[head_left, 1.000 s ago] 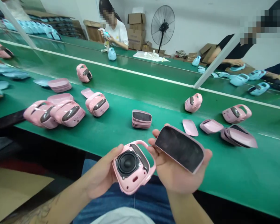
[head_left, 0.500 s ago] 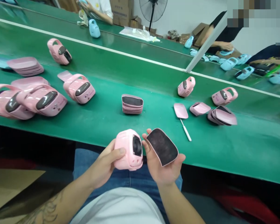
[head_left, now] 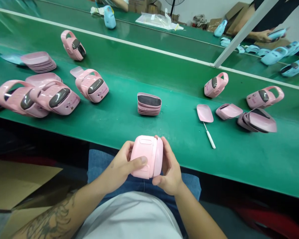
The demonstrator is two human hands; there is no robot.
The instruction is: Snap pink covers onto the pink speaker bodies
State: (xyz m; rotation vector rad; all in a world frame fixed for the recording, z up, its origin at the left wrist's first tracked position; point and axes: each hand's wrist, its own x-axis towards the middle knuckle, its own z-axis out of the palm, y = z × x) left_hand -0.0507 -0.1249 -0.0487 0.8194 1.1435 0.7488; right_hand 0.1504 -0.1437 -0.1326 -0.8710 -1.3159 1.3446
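Observation:
My left hand (head_left: 121,167) grips a pink plastic housing (head_left: 141,149) over my lap, thumb lying across its smooth face. A curved pink cover panel (head_left: 159,157) sits against the housing's right side, with a thin seam between them. My right hand (head_left: 173,171) is wrapped round that panel, fingertips at the top edge and thumb at the bottom. The panel's dark inner face is hidden now. Beyond my hands, a stack of similar panels with dark linings (head_left: 149,104) stands on the green bench (head_left: 114,129).
Pink handled housings (head_left: 94,85) and a panel stack (head_left: 38,62) stand on the left. A white-handled screwdriver (head_left: 210,139) touches a loose panel (head_left: 204,113). More panels (head_left: 257,120) lie at right. Behind the divider, a co-worker's hand (head_left: 262,36) holds a blue part.
My right hand has brought the cover panel from the side against the housing. The housing has turned, hiding its dark window. The view has shifted slightly.

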